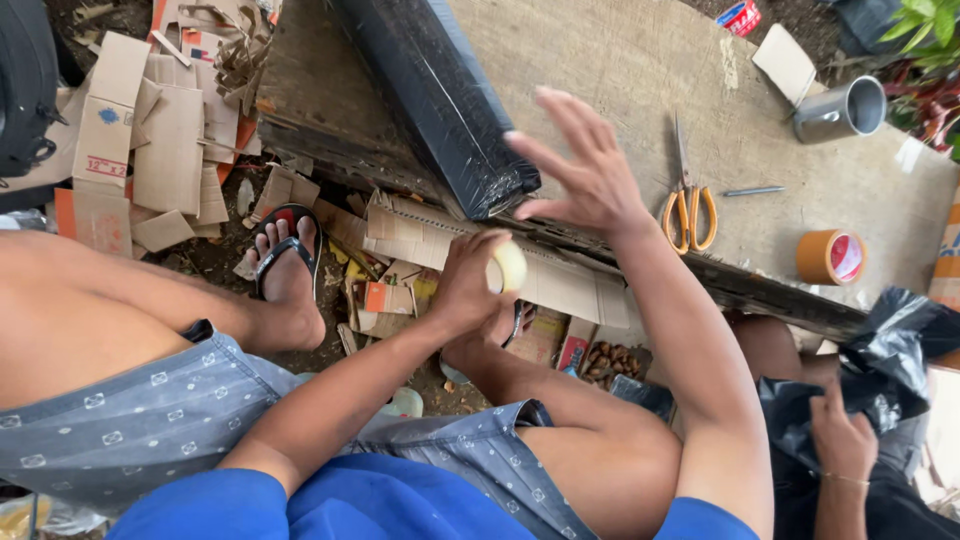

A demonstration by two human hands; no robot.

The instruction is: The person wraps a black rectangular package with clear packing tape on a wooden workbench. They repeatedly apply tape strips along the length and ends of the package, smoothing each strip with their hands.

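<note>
My left hand (pixel 468 283) grips a small pale roll of clear tape (pixel 510 266) just below the table edge. My right hand (pixel 588 170) is raised with fingers spread, right beside the near end of a long parcel wrapped in black plastic (pixel 440 95). The parcel lies slanted on the worn wooden tabletop (pixel 620 60). Whether a strip of tape runs between my hands is not visible.
Orange-handled scissors (pixel 687 200), a brown tape roll (pixel 830 257), a metal cup (pixel 842 110) and a nail lie on the tabletop. Cardboard scraps (pixel 165 140) cover the ground around my sandalled foot (pixel 287 255). Another person's hand (pixel 842 440) holds black plastic (pixel 885 360) at lower right.
</note>
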